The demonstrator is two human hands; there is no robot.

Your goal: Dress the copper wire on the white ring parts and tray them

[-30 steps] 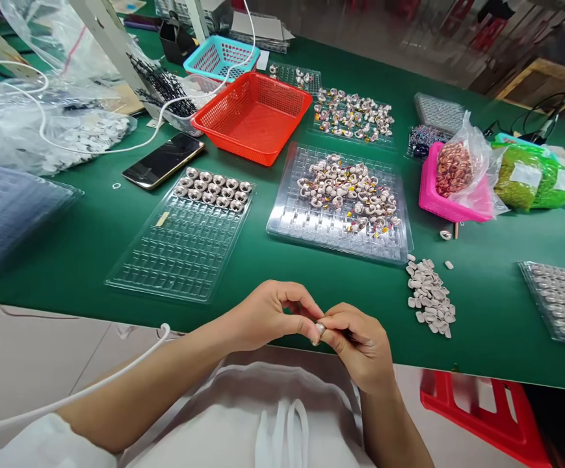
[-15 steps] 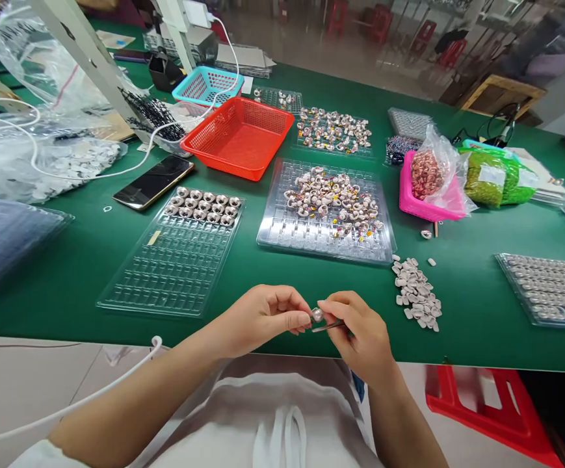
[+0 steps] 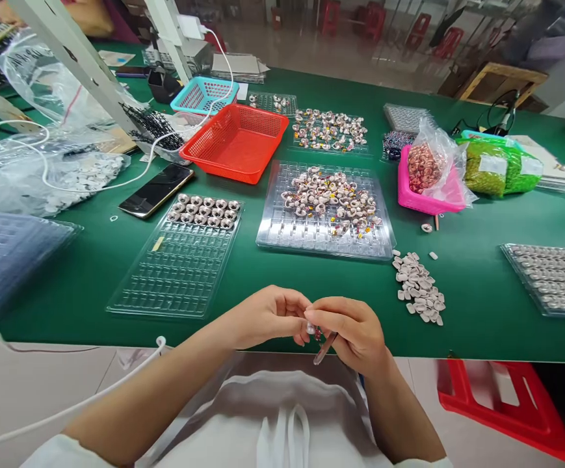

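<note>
My left hand (image 3: 275, 318) pinches a small, shiny, earbud-like part (image 3: 310, 328) between thumb and fingers, just above the table's front edge. Red bits that look like wiring show beside it, partly covered by fingers. The fingertips of my right hand (image 3: 355, 328) meet the same part from the other side. A thin flat metal tool, perhaps tweezers (image 3: 325, 349), is tucked in my right hand with its end pointing down and left. Beyond my hands, a heap of similar wired parts (image 3: 328, 198) lies on stacked clear plastic trays (image 3: 282, 237).
On the left, a clear tray (image 3: 165, 279) has several rows of shiny parts at its far end, with a phone (image 3: 155, 190) behind it. Small grey pads (image 3: 421, 289) lie to the right. A red basket (image 3: 238, 146) and pink basket (image 3: 431, 201) stand farther back.
My right fingers have closed over the top of the part, which has turned so its red bits show. The flat tool has swung from nearly level to pointing downward.
</note>
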